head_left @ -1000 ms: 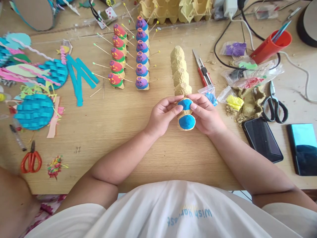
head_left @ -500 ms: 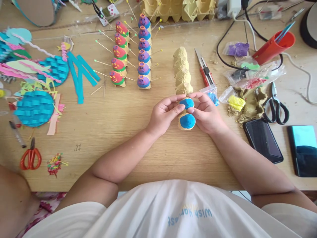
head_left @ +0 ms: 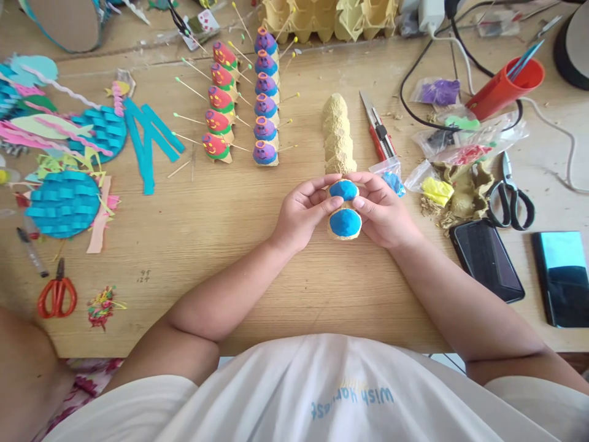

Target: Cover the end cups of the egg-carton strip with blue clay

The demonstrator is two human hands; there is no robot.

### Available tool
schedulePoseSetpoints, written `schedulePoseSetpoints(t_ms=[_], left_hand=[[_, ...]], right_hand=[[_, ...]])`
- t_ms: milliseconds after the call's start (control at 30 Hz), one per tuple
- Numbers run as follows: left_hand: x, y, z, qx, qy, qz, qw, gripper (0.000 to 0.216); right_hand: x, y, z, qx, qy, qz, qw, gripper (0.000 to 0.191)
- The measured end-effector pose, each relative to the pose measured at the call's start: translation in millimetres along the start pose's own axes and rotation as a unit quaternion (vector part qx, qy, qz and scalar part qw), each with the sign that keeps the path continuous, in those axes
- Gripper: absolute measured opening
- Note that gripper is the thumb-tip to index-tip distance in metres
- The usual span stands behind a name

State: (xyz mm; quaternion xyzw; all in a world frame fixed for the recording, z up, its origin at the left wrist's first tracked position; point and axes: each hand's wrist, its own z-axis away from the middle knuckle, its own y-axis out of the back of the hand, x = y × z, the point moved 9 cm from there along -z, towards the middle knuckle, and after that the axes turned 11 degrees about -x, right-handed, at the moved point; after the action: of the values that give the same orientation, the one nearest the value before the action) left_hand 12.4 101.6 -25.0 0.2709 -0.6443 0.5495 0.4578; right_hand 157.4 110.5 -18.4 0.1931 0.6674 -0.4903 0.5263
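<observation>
Both hands barely shifted since earlier; the tan egg-carton strip (head_left: 339, 138) with two blue clay caps (head_left: 344, 222) sits slightly nearer the person on the wooden table (head_left: 221, 233). Left hand (head_left: 301, 212) and right hand (head_left: 384, 212) pinch the upper blue cap from either side. White shirt (head_left: 322, 393) print, seen upside down, reads "Wish Harvest".

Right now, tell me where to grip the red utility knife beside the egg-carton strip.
Grip the red utility knife by its red handle, the end toward the person; the bare blade points away. Come from above, pinching its long sides, since it lies flat on the table.
</observation>
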Motion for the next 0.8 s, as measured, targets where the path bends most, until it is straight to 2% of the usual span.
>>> schedulePoseSetpoints(t_ms=[167,433,800], left_hand=[[-1.8,-0.3,-2.0,0.001,0.014,0.017,1.000,0.058],[-3.4,-4.6,-1.9,-0.011,0.029,0.029,0.999,0.059],[-5.0,-6.8,-3.0,-0.033,0.034,0.047,0.998,0.058]], right_hand=[[-1.4,2.1,2.2,0.017,0.010,0.006,1.000,0.046],[-3.5,3.9,2.6,0.039,0.026,0.014,0.999,0.046],[-4.1,3.1,2.1,0.031,0.039,0.011,0.999,0.048]])
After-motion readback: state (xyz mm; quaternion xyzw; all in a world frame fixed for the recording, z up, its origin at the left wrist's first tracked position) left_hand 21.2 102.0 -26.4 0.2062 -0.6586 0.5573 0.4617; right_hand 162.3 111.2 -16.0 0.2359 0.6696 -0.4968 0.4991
